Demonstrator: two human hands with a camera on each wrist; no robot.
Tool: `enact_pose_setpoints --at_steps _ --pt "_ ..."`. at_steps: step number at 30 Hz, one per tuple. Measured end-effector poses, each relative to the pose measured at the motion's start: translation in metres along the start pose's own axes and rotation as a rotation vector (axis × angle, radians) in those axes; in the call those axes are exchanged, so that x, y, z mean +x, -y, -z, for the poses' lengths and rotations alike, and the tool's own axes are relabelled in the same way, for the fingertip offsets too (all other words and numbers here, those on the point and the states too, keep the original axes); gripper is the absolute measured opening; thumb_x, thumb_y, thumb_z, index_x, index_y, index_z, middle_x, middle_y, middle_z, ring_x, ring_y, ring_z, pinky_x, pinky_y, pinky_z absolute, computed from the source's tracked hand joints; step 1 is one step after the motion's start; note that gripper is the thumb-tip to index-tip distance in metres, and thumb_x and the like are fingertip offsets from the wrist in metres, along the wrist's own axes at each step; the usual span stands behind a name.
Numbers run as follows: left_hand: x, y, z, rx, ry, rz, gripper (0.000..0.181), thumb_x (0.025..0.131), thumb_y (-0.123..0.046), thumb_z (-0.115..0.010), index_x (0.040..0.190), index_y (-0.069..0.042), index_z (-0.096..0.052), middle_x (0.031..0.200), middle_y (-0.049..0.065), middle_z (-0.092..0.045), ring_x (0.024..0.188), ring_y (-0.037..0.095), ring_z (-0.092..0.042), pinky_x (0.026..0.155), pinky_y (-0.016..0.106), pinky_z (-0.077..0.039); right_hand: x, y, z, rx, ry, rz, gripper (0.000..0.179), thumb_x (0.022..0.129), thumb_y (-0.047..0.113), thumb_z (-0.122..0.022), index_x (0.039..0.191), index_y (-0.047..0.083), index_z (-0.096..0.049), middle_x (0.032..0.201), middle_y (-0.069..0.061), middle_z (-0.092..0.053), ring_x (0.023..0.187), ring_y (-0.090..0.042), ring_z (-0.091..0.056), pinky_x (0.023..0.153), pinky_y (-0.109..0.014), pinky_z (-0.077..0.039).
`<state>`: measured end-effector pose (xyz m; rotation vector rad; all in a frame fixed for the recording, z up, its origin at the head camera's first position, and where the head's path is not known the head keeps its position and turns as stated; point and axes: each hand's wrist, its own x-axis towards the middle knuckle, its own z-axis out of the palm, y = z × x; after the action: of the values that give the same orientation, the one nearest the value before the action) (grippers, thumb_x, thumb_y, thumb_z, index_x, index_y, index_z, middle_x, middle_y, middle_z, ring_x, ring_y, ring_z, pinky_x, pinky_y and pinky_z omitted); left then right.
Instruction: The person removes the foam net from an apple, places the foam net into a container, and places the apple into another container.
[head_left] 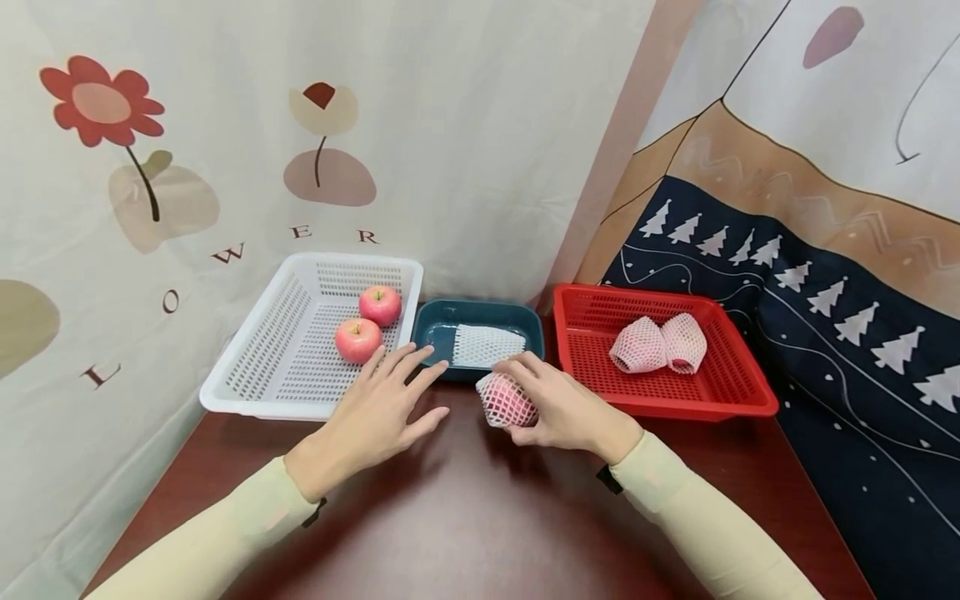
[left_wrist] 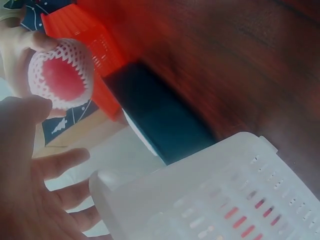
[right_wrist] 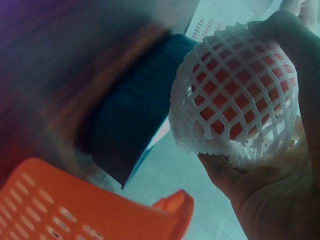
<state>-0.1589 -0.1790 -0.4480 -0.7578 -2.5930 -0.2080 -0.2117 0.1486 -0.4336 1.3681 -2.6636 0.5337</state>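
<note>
My right hand [head_left: 564, 408] grips an apple in a white foam net sleeve [head_left: 507, 400], above the table in front of the teal tray. In the right wrist view the netted apple [right_wrist: 235, 90] sits between thumb and fingers, red skin showing through the mesh. My left hand [head_left: 375, 417] has its fingers spread and holds nothing, near the front right corner of the white basket [head_left: 225, 400]. Two bare apples [head_left: 380, 306] lie in that basket. A flat foam net sleeve [head_left: 487, 345] lies in the teal tray [head_left: 480, 310].
To the right stands a red basket [head_left: 738, 392] with two apples in foam nets [head_left: 640, 344] inside. The baskets and tray line the back of the dark red table [head_left: 480, 517]. Printed curtains [head_left: 480, 125] hang behind and at the right.
</note>
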Motion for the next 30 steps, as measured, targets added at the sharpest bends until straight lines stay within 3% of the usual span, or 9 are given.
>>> enact_pose_setpoints --at_steps 6,22,30 --pt "-0.004 -0.004 0.001 -0.002 0.008 0.004 0.07 0.105 -0.056 -0.08 0.16 -0.015 -0.07 0.167 0.018 -0.067 0.156 0.048 -0.061 0.133 0.072 -0.046 -0.001 0.0 -0.012 0.008 0.023 -0.008 0.084 0.09 0.035 -0.098 0.161 0.015 -0.058 0.144 -0.005 -0.065 0.117 -0.014 -0.072 0.1 -0.033 -0.069" --pt "-0.005 -0.01 0.002 -0.021 0.041 0.011 0.068 0.108 -0.055 -0.077 0.162 -0.016 -0.069 0.17 0.017 -0.065 0.16 0.047 -0.059 0.136 0.074 -0.042 0.002 -0.004 -0.031 0.016 0.06 0.003 0.082 0.09 0.033 -0.098 0.159 0.011 -0.059 0.141 -0.006 -0.065 0.109 -0.013 -0.074 0.097 -0.032 -0.069" --pt "-0.007 -0.016 0.001 -0.03 0.052 0.009 0.068 0.107 -0.057 -0.077 0.162 -0.017 -0.069 0.171 0.017 -0.064 0.161 0.047 -0.058 0.137 0.074 -0.04 0.0 -0.005 -0.039 0.029 0.083 -0.006 0.083 0.09 0.03 -0.099 0.16 0.007 -0.059 0.143 -0.007 -0.066 0.115 -0.015 -0.074 0.099 -0.033 -0.069"
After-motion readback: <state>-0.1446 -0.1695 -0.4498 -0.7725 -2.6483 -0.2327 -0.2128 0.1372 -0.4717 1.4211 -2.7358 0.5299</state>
